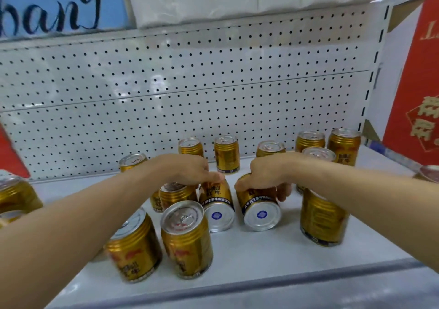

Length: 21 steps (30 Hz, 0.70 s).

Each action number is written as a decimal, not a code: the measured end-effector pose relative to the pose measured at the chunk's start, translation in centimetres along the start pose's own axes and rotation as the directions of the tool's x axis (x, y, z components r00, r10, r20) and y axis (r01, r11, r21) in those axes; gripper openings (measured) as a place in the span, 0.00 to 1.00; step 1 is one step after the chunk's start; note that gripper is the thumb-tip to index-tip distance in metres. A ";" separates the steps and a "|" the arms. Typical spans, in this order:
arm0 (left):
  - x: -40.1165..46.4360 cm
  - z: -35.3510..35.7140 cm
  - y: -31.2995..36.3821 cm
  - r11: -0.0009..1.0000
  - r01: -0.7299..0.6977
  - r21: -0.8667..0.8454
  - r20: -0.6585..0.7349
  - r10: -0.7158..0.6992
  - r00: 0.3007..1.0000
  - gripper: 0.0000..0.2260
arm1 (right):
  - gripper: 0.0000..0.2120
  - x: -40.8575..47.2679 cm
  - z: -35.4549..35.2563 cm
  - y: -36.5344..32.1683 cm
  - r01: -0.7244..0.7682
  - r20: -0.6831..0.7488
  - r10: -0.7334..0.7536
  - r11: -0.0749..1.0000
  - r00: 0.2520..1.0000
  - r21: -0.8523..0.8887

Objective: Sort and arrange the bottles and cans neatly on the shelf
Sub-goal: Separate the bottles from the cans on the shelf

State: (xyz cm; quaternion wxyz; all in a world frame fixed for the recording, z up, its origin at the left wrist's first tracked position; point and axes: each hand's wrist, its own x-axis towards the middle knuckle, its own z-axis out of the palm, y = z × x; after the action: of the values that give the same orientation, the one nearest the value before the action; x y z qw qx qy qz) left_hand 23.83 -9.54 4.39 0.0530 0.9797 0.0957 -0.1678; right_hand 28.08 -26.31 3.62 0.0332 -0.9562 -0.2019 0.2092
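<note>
Several gold drink cans stand scattered on a white shelf (249,256). In the middle, two cans are tipped with their silver bases facing me. My left hand (187,169) grips the top end of the left tilted can (217,204). My right hand (266,174) grips the top end of the right tilted can (260,207), thumb on its left side and fingers round its right. Two upright cans (186,239) (134,247) stand at the front left under my left forearm. Another upright can (323,220) stands front right under my right forearm.
A white pegboard back panel (190,90) closes the rear, with a row of upright cans (226,153) along it. More cans sit at the far left edge (16,194) and far right edge (430,173). A red carton (418,83) stands at the right. The shelf's front lip (261,282) is near me.
</note>
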 end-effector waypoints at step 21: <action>-0.4 -1.1 2.4 0.950 -0.093 -0.298 -0.137 0.053 0.989 0.13 | 0.30 -3.9 -0.9 4.2 0.211 -0.244 -0.184 0.974 0.952 0.088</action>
State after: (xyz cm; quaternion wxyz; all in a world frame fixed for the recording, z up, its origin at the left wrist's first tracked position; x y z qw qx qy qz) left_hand 24.34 -11.84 5.69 0.2029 0.9715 0.0872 -0.0861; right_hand 26.75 -31.71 5.32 0.1316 -0.9458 -0.2790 0.1014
